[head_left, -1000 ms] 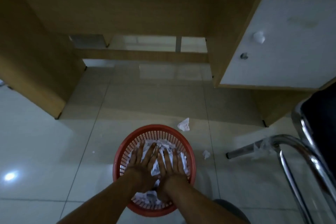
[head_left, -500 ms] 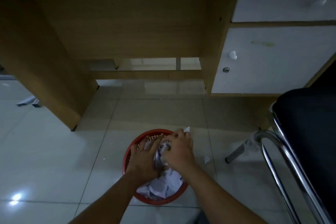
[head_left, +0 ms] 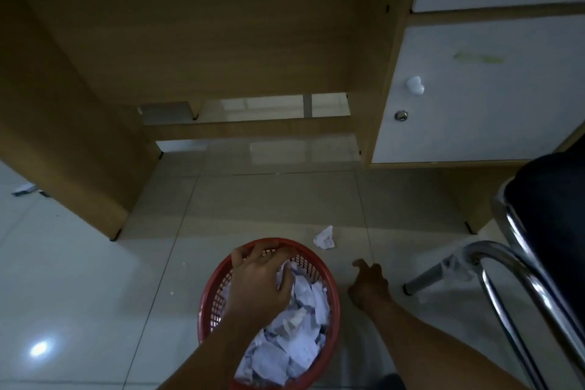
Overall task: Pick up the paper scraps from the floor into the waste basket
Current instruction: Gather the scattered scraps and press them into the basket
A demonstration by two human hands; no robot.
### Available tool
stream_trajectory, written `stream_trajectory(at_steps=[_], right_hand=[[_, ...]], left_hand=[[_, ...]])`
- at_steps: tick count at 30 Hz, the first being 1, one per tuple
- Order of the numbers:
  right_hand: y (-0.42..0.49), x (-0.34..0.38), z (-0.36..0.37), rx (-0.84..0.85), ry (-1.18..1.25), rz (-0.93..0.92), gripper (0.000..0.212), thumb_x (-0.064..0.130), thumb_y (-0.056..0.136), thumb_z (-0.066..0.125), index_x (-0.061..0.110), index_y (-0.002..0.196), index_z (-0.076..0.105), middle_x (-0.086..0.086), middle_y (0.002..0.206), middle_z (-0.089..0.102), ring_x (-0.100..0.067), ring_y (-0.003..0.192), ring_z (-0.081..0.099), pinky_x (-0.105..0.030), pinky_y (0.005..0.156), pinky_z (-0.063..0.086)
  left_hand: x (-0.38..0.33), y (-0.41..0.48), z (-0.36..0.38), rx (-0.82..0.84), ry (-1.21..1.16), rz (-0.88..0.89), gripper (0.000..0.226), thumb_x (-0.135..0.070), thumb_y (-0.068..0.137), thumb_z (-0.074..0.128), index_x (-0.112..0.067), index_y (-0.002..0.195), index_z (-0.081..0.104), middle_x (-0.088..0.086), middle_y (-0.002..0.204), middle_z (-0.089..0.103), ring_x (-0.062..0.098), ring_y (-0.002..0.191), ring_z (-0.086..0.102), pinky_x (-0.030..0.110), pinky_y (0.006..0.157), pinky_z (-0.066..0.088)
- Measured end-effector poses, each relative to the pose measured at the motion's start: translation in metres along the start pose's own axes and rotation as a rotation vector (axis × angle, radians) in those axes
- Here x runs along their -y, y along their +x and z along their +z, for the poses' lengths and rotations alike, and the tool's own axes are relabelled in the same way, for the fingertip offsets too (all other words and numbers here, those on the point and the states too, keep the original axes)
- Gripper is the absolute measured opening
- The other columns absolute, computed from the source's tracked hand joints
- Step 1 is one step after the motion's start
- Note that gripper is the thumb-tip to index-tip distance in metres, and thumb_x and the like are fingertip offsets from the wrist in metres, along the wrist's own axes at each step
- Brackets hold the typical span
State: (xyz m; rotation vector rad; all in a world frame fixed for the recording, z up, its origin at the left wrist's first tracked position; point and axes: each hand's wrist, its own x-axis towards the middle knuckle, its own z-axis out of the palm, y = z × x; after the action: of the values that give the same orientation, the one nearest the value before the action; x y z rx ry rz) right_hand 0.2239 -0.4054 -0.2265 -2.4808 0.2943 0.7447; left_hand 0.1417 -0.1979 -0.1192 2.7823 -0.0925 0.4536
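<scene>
A red mesh waste basket (head_left: 330, 282) stands on the tiled floor at the bottom centre, filled with white paper scraps (head_left: 297, 342). My left hand (head_left: 259, 282) lies over the heap, fingers spread and reaching the far rim, holding nothing. My right hand (head_left: 368, 285) is down at the floor just right of the basket, fingers curled downward; whatever is under them is hidden. One crumpled paper scrap (head_left: 324, 237) lies on the floor just beyond the basket, a short way ahead of my right hand.
A wooden desk (head_left: 79, 152) opens ahead, with a white cabinet door (head_left: 474, 104) at the right. A chair with a chrome frame (head_left: 493, 263) and black seat (head_left: 550, 215) crowds the right side; its leg (head_left: 424, 279) rests near my right hand.
Both hands were pressing on the paper in the basket. My right hand has left the basket and gone down to the floor on its right; my left hand stays on the heap.
</scene>
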Motion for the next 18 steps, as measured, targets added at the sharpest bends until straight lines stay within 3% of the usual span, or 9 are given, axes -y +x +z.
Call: stream_trajectory(at_steps=[5, 8, 10, 12, 14, 16, 18], right_hand=[[0.029, -0.014, 0.035, 0.041, -0.236, -0.054, 0.068, -0.002, 0.092, 0.041, 0.029, 0.149, 0.02, -0.013, 0.154, 0.01, -0.042, 0.138, 0.022, -0.042, 0.106, 0.037], [0.046, -0.012, 0.04, -0.046, -0.169, -0.151, 0.063, 0.002, 0.093, 0.042, 0.029, 0.147, 0.026, -0.011, 0.145, 0.03, -0.033, 0.13, 0.037, -0.041, 0.101, 0.044], [0.055, -0.003, 0.037, -0.11, -0.027, -0.26, 0.066, 0.003, 0.091, 0.045, 0.035, 0.147, 0.026, -0.011, 0.124, 0.047, -0.029, 0.111, 0.052, -0.042, 0.091, 0.05], [0.071, 0.013, 0.035, -0.151, 0.027, -0.39, 0.076, 0.0, 0.088, 0.044, 0.041, 0.148, 0.022, -0.009, 0.108, 0.051, -0.031, 0.095, 0.057, -0.042, 0.08, 0.051], [0.096, 0.026, 0.032, -0.129, -0.005, -0.422, 0.079, -0.001, 0.087, 0.039, 0.043, 0.15, 0.02, -0.011, 0.109, 0.051, -0.036, 0.095, 0.057, -0.041, 0.081, 0.049], [0.126, 0.028, 0.036, -0.026, -0.067, -0.395, 0.066, 0.009, 0.087, 0.042, 0.041, 0.143, 0.036, -0.013, 0.119, 0.053, -0.037, 0.105, 0.057, -0.039, 0.091, 0.048], [0.152, 0.015, 0.049, 0.005, -0.09, -0.439, 0.037, 0.028, 0.082, 0.047, 0.043, 0.115, 0.055, -0.014, 0.114, 0.061, -0.035, 0.104, 0.062, -0.035, 0.09, 0.05]], left_hand=[[0.024, -0.003, 0.007, 0.058, -0.015, 0.02, 0.031, -0.029, 0.077, 0.051, -0.035, 0.102, 0.069, -0.018, 0.099, 0.069, 0.006, 0.104, 0.059, 0.033, 0.087, 0.03], [0.039, -0.011, 0.014, 0.126, -0.011, 0.003, 0.028, -0.03, 0.082, 0.055, -0.036, 0.107, 0.066, -0.019, 0.105, 0.068, 0.005, 0.11, 0.056, 0.038, 0.091, 0.037], [0.045, -0.019, 0.018, 0.146, -0.006, -0.021, 0.027, -0.031, 0.085, 0.053, -0.037, 0.108, 0.066, -0.021, 0.106, 0.067, 0.004, 0.11, 0.055, 0.041, 0.091, 0.039], [0.046, -0.023, 0.023, 0.171, -0.008, -0.035, 0.029, -0.032, 0.084, 0.049, -0.036, 0.107, 0.066, -0.021, 0.105, 0.068, 0.004, 0.107, 0.057, 0.04, 0.086, 0.04], [0.044, -0.024, 0.025, 0.212, 0.019, -0.027, 0.031, -0.032, 0.081, 0.048, -0.036, 0.106, 0.066, -0.021, 0.104, 0.068, 0.004, 0.105, 0.058, 0.039, 0.077, 0.04], [0.043, -0.027, 0.029, 0.269, 0.032, -0.044, 0.033, -0.033, 0.078, 0.047, -0.037, 0.106, 0.064, -0.022, 0.103, 0.067, 0.004, 0.104, 0.058, 0.038, 0.071, 0.04], [0.043, -0.029, 0.029, 0.324, 0.034, -0.097, 0.035, -0.033, 0.078, 0.046, -0.038, 0.109, 0.062, -0.024, 0.106, 0.066, 0.003, 0.107, 0.058, 0.037, 0.071, 0.038]])
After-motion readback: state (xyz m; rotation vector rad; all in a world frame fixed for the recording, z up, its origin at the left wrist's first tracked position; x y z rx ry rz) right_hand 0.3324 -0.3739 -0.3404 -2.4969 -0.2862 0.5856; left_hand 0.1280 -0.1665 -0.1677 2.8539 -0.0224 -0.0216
